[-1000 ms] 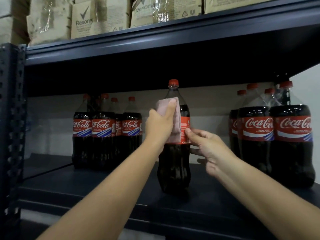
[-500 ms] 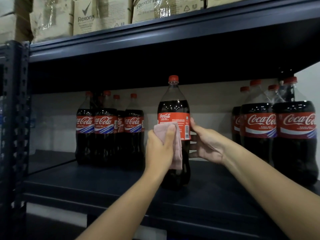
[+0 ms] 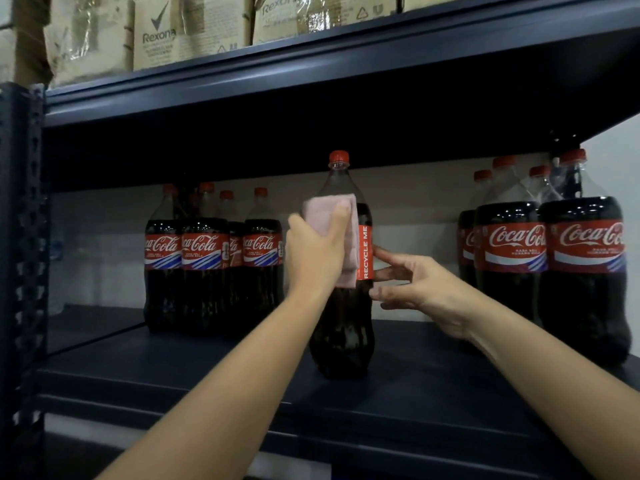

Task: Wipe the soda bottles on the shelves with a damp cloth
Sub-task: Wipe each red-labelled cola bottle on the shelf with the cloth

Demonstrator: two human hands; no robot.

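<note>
- Our left hand (image 3: 317,252) presses the pink cloth (image 3: 341,237) flat against the shoulder and label of the middle soda bottle (image 3: 343,306), fingers curled over the cloth's top fold.
- Half a second ago the cloth sat lower, on the belly below the label; now it is back up near the shoulder, so we judge we are mid-stroke, working up and down.
- The label has also turned: the logo faced us before, and now the "RECYCLE ME" strip shows at 3 o'clock of the cloth. That suggests a fresh side is coming round.
- Our right hand (image 3: 414,282) is open, its fingertips (image 3: 379,252) touching the label's edge at 3 o'clock of the bottle, steadying or turning it.
- The bottle stands upright on the dark shelf (image 3: 207,375), alone between a left group of bottles (image 3: 211,265) at 9 o'clock and a right group of bottles (image 3: 547,265) at 3 o'clock, both still to be wiped, we judge.
- Cardboard boxes (image 3: 156,32) sit on the shelf above.
</note>
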